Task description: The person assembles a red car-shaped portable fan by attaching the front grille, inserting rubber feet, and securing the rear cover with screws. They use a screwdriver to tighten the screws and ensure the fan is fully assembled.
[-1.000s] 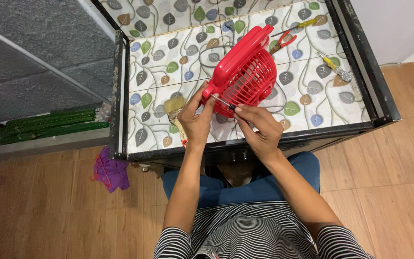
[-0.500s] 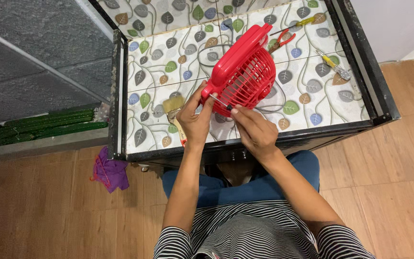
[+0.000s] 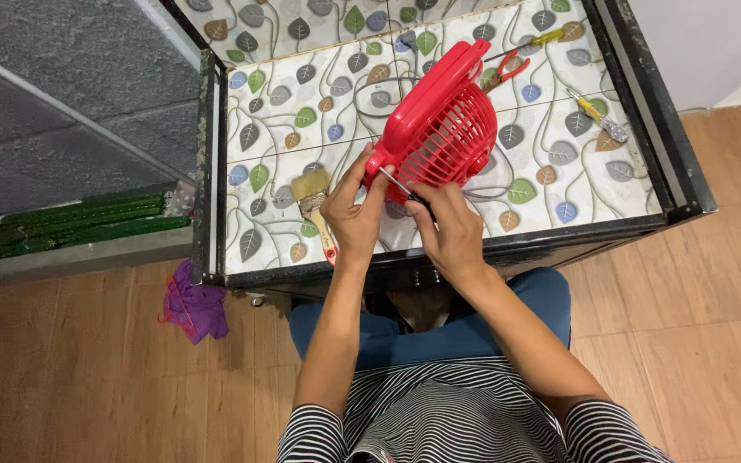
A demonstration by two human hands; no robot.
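Red fan tilted on leaf-patterned table, left hand gripping its corner, right hand fingers clenched on screwdriver

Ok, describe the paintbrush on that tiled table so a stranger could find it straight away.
Start at the leaf-patterned tiled table and find the red fan tilted up near its middle. The left hand steadies the fan's lower corner; the paintbrush lies flat just beside that hand, towards the table's front edge. It alone has pale bristles and a wooden handle; the other tools lie far behind the fan.
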